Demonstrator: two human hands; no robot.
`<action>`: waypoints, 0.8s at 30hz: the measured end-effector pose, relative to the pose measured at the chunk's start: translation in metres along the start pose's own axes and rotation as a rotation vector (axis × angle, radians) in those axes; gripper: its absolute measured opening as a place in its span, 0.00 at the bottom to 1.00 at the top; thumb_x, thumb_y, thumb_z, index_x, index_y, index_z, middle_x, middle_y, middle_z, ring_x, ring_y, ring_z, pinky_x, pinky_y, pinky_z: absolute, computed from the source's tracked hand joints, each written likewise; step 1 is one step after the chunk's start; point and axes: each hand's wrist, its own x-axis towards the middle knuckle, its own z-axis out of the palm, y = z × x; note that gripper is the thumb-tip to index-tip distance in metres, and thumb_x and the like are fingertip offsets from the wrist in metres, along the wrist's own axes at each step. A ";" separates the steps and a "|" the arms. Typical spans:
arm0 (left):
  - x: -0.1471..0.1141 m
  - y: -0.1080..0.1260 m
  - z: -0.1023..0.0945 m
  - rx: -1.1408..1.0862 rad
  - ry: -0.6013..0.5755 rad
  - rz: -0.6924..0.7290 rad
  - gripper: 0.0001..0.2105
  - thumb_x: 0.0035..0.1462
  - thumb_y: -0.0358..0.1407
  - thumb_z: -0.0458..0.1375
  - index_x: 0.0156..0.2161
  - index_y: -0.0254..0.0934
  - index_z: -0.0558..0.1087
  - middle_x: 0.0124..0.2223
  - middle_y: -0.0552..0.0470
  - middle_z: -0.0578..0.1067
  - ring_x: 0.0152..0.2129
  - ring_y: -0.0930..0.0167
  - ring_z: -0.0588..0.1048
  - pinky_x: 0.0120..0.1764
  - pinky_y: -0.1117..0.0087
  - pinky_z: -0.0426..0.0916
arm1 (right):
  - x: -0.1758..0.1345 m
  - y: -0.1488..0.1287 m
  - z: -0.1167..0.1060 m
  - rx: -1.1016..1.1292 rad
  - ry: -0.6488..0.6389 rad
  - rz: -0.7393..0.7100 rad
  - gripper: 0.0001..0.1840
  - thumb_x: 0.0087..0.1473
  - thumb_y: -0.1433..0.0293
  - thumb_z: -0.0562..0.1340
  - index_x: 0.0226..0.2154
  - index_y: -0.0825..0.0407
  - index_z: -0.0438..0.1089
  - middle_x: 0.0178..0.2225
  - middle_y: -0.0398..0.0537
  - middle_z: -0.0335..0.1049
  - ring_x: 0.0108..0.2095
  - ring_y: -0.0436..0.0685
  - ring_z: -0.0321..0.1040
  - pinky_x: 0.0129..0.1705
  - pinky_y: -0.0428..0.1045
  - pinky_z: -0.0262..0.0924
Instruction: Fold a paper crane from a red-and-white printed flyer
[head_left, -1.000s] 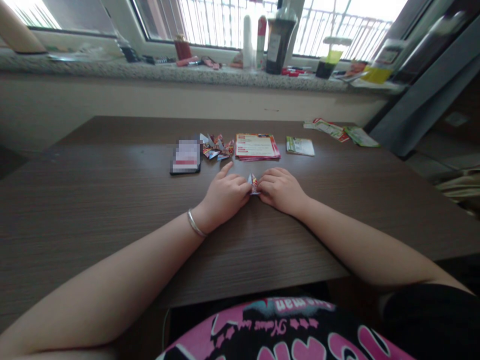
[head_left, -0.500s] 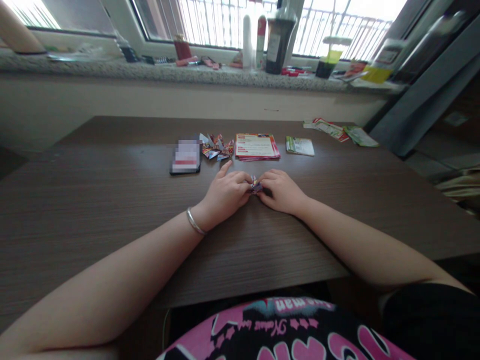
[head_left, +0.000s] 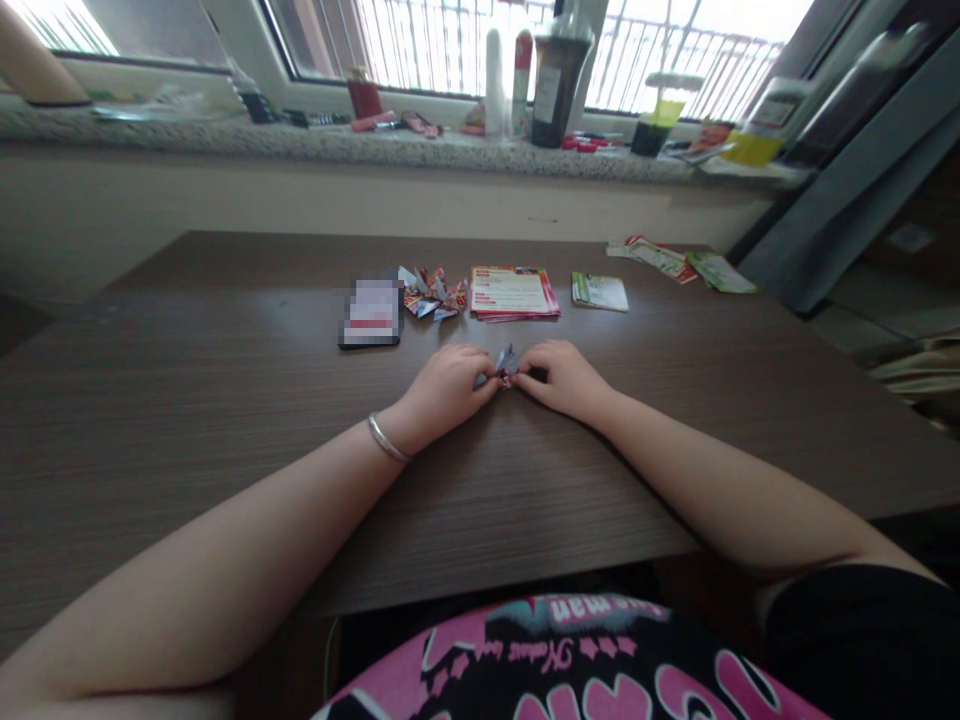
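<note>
Between my hands is a small folded paper piece (head_left: pixel 507 362), bluish-grey above with red and white print below. My left hand (head_left: pixel 454 385), with a silver bangle at its wrist, pinches the piece from the left side. From the right, my right hand (head_left: pixel 562 378) grips it with thumb and fingertips. Part of the piece is hidden behind my fingers. Just beyond my left hand lies a cluster of folded paper pieces (head_left: pixel 435 296) with pointed tips. A stack of printed cards (head_left: pixel 514 292) sits straight beyond the held piece.
Left of the cluster lies a dark-edged device with a blurred screen (head_left: pixel 371 312). A smaller card stack (head_left: pixel 600 292) is at right, and loose printed slips (head_left: pixel 660 258) lie near the back right edge. Bottles and small items crowd the windowsill (head_left: pixel 300 148).
My left index finger has come down from its raised position, and the left hand has shifted slightly. The folded paper piece has turned and now shows a bluish flap pointing up.
</note>
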 end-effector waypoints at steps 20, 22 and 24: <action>0.006 -0.003 0.004 -0.109 0.058 -0.141 0.05 0.54 0.34 0.59 0.35 0.37 0.69 0.34 0.51 0.76 0.34 0.67 0.74 0.37 0.69 0.65 | 0.003 -0.003 0.004 -0.015 0.010 0.226 0.07 0.50 0.64 0.64 0.26 0.49 0.75 0.30 0.46 0.76 0.37 0.58 0.69 0.44 0.53 0.54; 0.006 -0.003 0.005 -0.144 0.068 -0.191 0.07 0.54 0.34 0.60 0.37 0.36 0.68 0.33 0.52 0.76 0.34 0.67 0.74 0.37 0.68 0.65 | 0.003 -0.004 0.005 -0.008 0.022 0.247 0.07 0.50 0.63 0.64 0.27 0.50 0.74 0.31 0.46 0.76 0.37 0.58 0.69 0.44 0.53 0.54; 0.005 -0.003 0.005 -0.128 0.071 -0.229 0.08 0.54 0.35 0.61 0.37 0.36 0.67 0.33 0.51 0.76 0.33 0.67 0.74 0.36 0.68 0.65 | 0.003 -0.004 0.005 0.017 0.031 0.264 0.07 0.49 0.63 0.65 0.30 0.50 0.73 0.32 0.45 0.76 0.36 0.57 0.69 0.44 0.53 0.54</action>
